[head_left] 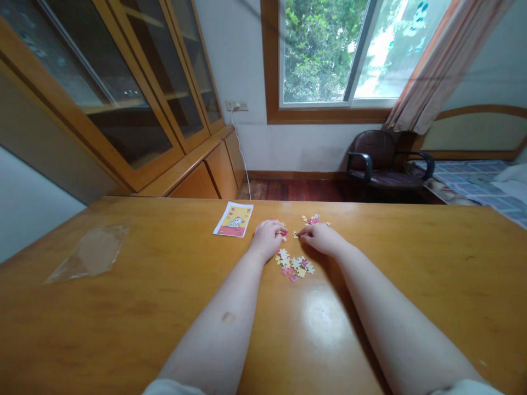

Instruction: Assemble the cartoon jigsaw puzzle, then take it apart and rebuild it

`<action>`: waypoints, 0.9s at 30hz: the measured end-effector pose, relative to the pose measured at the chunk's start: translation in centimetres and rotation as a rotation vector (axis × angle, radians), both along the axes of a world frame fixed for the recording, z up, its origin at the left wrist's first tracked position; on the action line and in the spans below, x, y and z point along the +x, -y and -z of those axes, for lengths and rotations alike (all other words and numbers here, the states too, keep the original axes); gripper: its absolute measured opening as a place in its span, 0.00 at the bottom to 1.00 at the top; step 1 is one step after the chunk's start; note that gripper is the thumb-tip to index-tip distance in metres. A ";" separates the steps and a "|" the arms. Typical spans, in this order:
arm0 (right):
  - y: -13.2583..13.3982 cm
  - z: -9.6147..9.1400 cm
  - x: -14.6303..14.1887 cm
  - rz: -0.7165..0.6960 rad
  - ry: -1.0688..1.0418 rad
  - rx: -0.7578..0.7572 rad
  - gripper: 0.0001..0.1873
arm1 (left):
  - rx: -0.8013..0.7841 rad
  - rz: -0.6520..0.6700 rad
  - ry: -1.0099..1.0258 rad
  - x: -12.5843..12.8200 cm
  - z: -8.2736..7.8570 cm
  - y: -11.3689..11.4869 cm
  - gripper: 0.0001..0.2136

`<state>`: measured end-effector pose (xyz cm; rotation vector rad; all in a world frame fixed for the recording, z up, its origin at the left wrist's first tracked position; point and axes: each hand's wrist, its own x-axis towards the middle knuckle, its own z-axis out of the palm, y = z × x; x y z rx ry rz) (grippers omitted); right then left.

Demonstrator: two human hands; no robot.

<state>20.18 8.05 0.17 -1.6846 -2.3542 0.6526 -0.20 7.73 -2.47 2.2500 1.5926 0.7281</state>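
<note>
Jigsaw pieces in pink, yellow and pale grey lie in small groups on the wooden table (123, 323). My left hand (267, 239) rests over one group, its fingers reaching to the right across pink and yellow pieces and partly hiding them. Opposite it, my right hand (323, 238) has its fingertips together at a small pale jigsaw piece (295, 235). Behind that hand sits another pile of pieces (314, 219). Nearer to me, between my forearms, is a loose pile of jigsaw pieces (296, 264), some overlapping.
A picture card (234, 220) with a white animal on yellow and pink lies left of my left hand. Farther left is a clear plastic bag (93, 249). Beyond the table's far edge stand a glass-door cabinet (164, 164), an armchair (374, 159) and a bed (473, 178).
</note>
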 end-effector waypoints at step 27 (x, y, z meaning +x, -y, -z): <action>0.4 -0.5 0.6 -0.181 -0.267 -0.516 0.08 | -0.016 -0.029 -0.037 0.2 -0.1 0.2 0.14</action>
